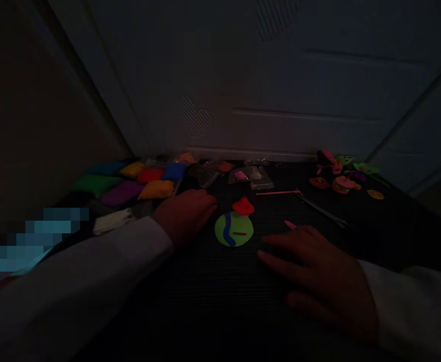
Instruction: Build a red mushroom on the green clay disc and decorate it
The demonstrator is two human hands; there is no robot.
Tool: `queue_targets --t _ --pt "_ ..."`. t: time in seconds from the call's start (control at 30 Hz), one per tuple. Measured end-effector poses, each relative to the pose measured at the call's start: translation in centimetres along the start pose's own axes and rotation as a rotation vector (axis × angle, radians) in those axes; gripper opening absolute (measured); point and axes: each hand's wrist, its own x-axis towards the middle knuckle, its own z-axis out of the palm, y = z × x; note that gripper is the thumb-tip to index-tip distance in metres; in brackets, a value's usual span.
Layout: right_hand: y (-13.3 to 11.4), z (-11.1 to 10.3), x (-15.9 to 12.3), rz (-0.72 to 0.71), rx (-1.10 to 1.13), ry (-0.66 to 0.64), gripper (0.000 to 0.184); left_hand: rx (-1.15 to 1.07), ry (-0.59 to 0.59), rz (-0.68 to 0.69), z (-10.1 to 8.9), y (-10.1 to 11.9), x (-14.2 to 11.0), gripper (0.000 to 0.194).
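On the black table lies a flat green clay disc (241,229) with a wavy blue strip (227,230) and a short dark red strip (239,233) across it. A red clay mushroom cap (243,206) on a pale stem sits at its far edge. My left hand (186,213) rests just left of the disc, its fingers curled together and nothing visible in them. To the right, my right hand (318,274) is open, fingers spread low over the table. Beyond its knuckles the tip of a pink tool (290,225) shows; the rest is hidden.
Several colored clay packs, such as a purple one (121,193), lie at the left. Clear bags (260,177) sit at the back. A pink stick (279,192) and tweezers-like tool (324,210) lie right of center. Small clay figures (343,184) stand far right, before a white panel (213,65).
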Motion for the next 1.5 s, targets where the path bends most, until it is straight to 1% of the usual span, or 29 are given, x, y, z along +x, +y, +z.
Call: queue_targets --t 0.13,0.23,0.37,0.43,0.47,0.53,0.63,0.67,0.8,0.93,0.97,1.07,1.1,1.2,1.23,1.33,1.5 --pt "0.40 -0.45 -0.61 0.007 -0.015 -0.046 0.049 0.002 0.006 0.016 0.06 -0.06 -0.09 0.031" --pt "0.76 -0.54 -0.93 -0.019 -0.010 -0.061 0.049 -0.010 0.004 0.026 0.02 -0.10 -0.15 0.031" --pt "0.85 -0.47 -1.00 -0.100 -0.069 -0.096 0.053 -0.008 0.014 0.034 -0.06 -0.11 -0.18 0.032" --pt "0.75 -0.47 -0.96 -0.159 -0.072 -0.109 0.054 -0.002 0.014 0.034 -0.11 -0.08 -0.18 0.032" --pt "0.69 -0.48 -0.94 -0.166 -0.061 -0.116 0.054 0.001 0.012 0.032 -0.14 -0.07 -0.19 0.032" --pt "0.58 -0.49 -0.91 -0.138 -0.039 -0.126 0.053 0.001 0.013 0.034 -0.14 -0.06 -0.21 0.032" --pt "0.53 -0.47 -0.92 -0.012 -0.047 -0.115 0.054 0.000 0.019 0.039 -0.07 -0.07 -0.27 0.032" --pt "0.53 -0.47 -0.94 -0.003 -0.046 -0.113 0.054 0.001 0.021 0.036 -0.06 -0.06 -0.29 0.032" --pt "0.45 -0.47 -1.01 -0.057 -0.014 -0.129 0.053 -0.004 0.022 0.031 -0.17 0.06 -0.34 0.031" --pt "0.37 -0.40 -1.04 0.009 -0.071 -0.129 0.062 0.004 0.015 0.033 -0.25 0.10 -0.36 0.031" --pt "0.35 -0.39 -1.05 0.005 -0.076 -0.126 0.062 0.010 0.019 0.032 -0.22 0.08 -0.36 0.031" --pt "0.29 -0.41 -1.04 -0.061 -0.044 -0.125 0.058 0.015 0.034 0.034 -0.13 0.01 -0.35 0.031" --pt "0.29 -0.43 -1.02 -0.059 -0.040 -0.126 0.058 0.012 0.034 0.032 -0.12 0.00 -0.34 0.031" --pt "0.30 -0.46 -0.92 0.013 -0.054 -0.115 0.060 0.006 0.017 0.029 -0.15 -0.01 -0.27 0.031" --pt "0.29 -0.47 -0.89 0.013 -0.050 -0.111 0.060 0.006 0.016 0.028 -0.16 0.00 -0.25 0.031" --pt "0.20 -0.52 -0.82 -0.055 -0.011 -0.117 0.057 0.006 0.012 0.031 -0.17 0.02 -0.21 0.031" --pt "0.44 -0.62 -0.79 0.015 0.002 -0.085 0.056 0.001 0.023 0.033 -0.02 0.00 -0.19 0.031"
